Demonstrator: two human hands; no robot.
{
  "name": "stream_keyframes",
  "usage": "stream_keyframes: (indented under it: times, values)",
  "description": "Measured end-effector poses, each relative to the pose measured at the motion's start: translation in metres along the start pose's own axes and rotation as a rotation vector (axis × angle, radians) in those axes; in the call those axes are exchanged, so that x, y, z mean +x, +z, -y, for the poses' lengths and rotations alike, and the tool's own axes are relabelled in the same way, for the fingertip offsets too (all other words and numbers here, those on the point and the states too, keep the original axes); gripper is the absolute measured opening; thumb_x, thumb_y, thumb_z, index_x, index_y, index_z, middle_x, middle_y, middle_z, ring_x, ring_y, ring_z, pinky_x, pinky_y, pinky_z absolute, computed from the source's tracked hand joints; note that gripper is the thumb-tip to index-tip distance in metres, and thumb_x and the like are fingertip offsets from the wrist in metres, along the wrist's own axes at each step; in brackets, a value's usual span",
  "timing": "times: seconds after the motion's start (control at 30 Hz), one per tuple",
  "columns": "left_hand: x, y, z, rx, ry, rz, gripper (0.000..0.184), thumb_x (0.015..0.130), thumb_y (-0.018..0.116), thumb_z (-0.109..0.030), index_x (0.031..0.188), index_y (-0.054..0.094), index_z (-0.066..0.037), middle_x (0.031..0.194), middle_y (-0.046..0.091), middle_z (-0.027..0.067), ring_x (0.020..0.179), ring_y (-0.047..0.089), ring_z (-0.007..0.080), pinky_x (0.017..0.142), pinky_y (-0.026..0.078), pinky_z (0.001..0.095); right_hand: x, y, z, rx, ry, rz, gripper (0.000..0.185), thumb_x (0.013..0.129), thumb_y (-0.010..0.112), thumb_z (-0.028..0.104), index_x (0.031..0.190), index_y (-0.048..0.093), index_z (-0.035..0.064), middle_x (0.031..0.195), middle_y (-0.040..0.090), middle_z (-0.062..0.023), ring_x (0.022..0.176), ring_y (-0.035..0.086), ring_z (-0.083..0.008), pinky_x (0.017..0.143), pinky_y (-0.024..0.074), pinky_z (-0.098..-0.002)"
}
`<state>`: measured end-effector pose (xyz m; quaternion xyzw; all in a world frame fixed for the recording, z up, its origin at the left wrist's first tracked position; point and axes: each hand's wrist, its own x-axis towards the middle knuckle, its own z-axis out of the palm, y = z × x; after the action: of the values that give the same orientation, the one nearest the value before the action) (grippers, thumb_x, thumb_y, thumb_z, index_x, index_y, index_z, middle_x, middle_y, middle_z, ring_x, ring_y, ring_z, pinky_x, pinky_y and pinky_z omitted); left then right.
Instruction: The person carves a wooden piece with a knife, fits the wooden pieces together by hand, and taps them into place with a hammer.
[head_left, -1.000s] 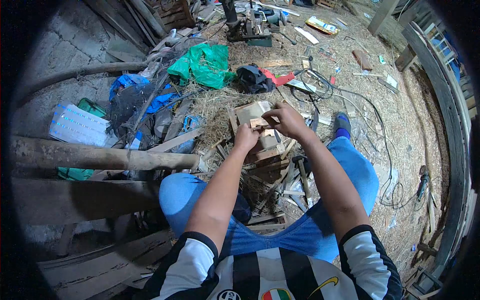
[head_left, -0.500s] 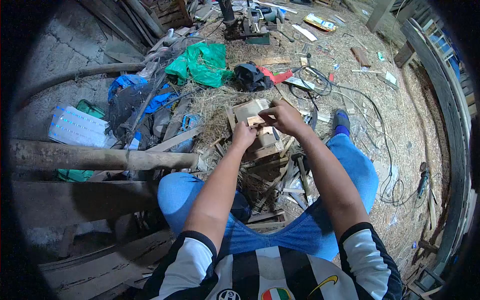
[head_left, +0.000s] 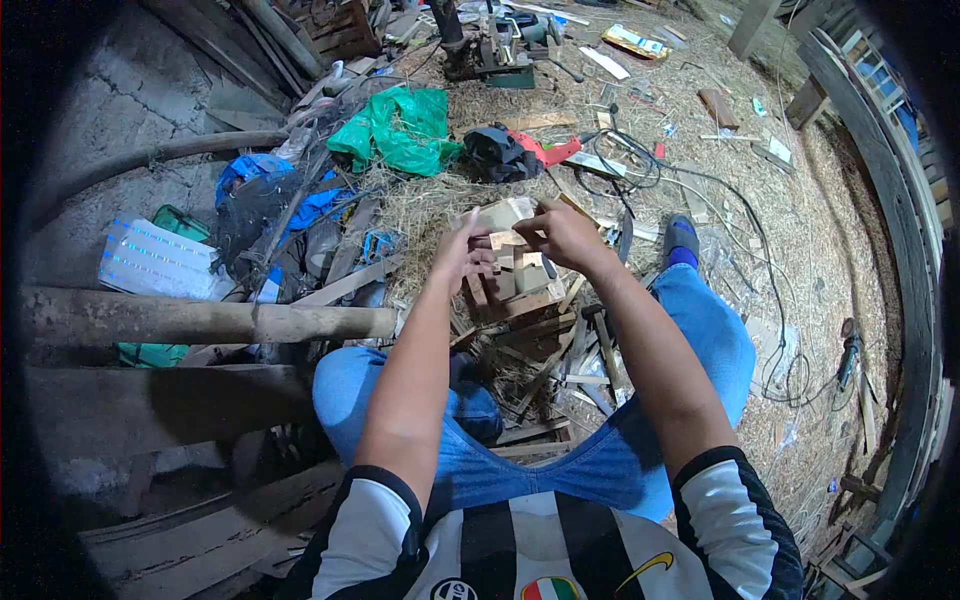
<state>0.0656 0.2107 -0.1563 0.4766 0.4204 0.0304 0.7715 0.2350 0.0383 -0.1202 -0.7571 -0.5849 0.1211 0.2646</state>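
Observation:
In the middle of the head view, my left hand is raised with its fingers apart and holds nothing. My right hand is beside it, thumb and fingers closed on the edge of a small wooden piece. Beneath both hands sits a wooden block assembly made of pale boards, standing between my legs. My fingers and the small piece hide part of its top.
A hammer and wood scraps lie close below the block. Beyond are a black bag, a red tool and a green plastic sheet. A bamboo pole juts in from the left. Cables cross the straw-covered ground on the right.
My left hand has let go of the small wooden piece and moved up and left, its fingers spreading. My right hand stays almost in place with the piece.

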Motion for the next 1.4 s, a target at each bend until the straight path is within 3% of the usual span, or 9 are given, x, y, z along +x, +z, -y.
stream_keyframes:
  times: [0.2,0.7,0.87,0.9,1.03,1.13,1.2,1.27,1.4]
  values:
    - [-0.005,0.027,-0.011,0.257,0.110,0.154,0.047,0.094,0.070,-0.034,0.128,0.061,-0.003,0.110,0.069,0.0069,0.083,0.069,0.0170,0.072,0.056,0.0323,-0.001,0.002,-0.001,0.012,-0.019,-0.030,0.026,0.083,0.072,0.020,0.109,0.076,0.0210,0.097,0.063,-0.0122,0.093,0.064,-0.0320,0.079,0.0522,-0.0426]
    - [-0.005,0.016,-0.006,0.151,0.126,0.084,0.085,0.097,0.037,-0.071,0.133,0.054,0.003,0.117,0.066,0.0169,0.091,0.069,0.0263,0.089,0.051,0.0402,0.003,0.008,-0.006,0.039,-0.014,-0.035,0.031,0.078,0.072,0.014,0.108,0.077,0.0194,0.093,0.061,-0.0137,0.091,0.064,-0.0328,0.077,0.0523,-0.0426]
    - [0.027,0.000,0.048,-0.412,0.284,0.168,0.057,0.098,0.038,-0.041,0.128,0.057,0.003,0.116,0.067,0.0175,0.100,0.068,0.0298,0.093,0.051,0.0449,0.002,0.007,-0.002,0.028,0.001,-0.045,0.026,0.083,0.074,0.021,0.107,0.077,0.0156,0.093,0.061,-0.0133,0.090,0.062,-0.0315,0.078,0.0502,-0.0420]
    - [0.018,0.003,0.050,-0.310,0.292,0.204,0.049,0.089,0.043,-0.024,0.127,0.058,0.003,0.114,0.068,0.0180,0.097,0.069,0.0292,0.091,0.053,0.0447,0.002,0.007,-0.002,0.025,0.004,-0.042,0.026,0.082,0.074,0.022,0.108,0.077,0.0158,0.093,0.061,-0.0129,0.091,0.062,-0.0311,0.079,0.0502,-0.0418]
    - [0.017,0.017,0.058,0.032,0.340,0.101,0.036,0.080,0.059,-0.004,0.115,0.067,-0.001,0.097,0.073,0.0101,0.082,0.071,0.0213,0.072,0.056,0.0311,0.000,0.003,0.001,0.012,-0.008,-0.039,0.028,0.081,0.076,0.023,0.108,0.077,0.0164,0.094,0.061,-0.0120,0.092,0.061,-0.0305,0.080,0.0502,-0.0417]
    - [0.041,0.020,0.074,0.487,0.433,-0.031,0.030,0.081,0.061,0.006,0.110,0.068,0.002,0.101,0.074,0.0085,0.090,0.072,0.0197,0.079,0.057,0.0333,-0.001,0.001,0.004,-0.003,0.015,-0.034,0.028,0.079,0.075,0.022,0.107,0.077,0.0160,0.093,0.062,-0.0107,0.092,0.061,-0.0305,0.080,0.0504,-0.0418]
    - [0.053,0.022,0.083,0.486,0.455,-0.080,0.028,0.082,0.058,0.006,0.108,0.068,0.002,0.098,0.075,0.0084,0.089,0.072,0.0186,0.077,0.057,0.0332,0.000,0.002,0.005,-0.019,0.011,-0.031,0.028,0.079,0.073,0.020,0.106,0.077,0.0172,0.095,0.064,-0.0107,0.094,0.063,-0.0311,0.080,0.0520,-0.0432]
    - [0.065,0.021,0.091,0.396,0.638,-0.180,0.024,0.074,0.065,-0.006,0.094,0.072,0.006,0.080,0.073,0.0189,0.072,0.072,0.0291,0.065,0.055,0.0402,0.001,0.002,0.005,-0.034,0.007,-0.027,0.029,0.078,0.072,0.018,0.106,0.077,0.0184,0.096,0.067,-0.0108,0.096,0.065,-0.0316,0.081,0.0536,-0.0446]
    - [0.082,0.007,0.103,0.495,0.615,-0.232,0.022,0.073,0.065,-0.007,0.088,0.069,0.009,0.077,0.070,0.0238,0.072,0.071,0.0352,0.067,0.055,0.0427,0.001,-0.005,0.012,-0.039,0.029,-0.004,0.027,0.080,0.071,0.020,0.105,0.077,0.0181,0.098,0.070,-0.0102,0.095,0.067,-0.0327,0.079,0.0548,-0.0462]
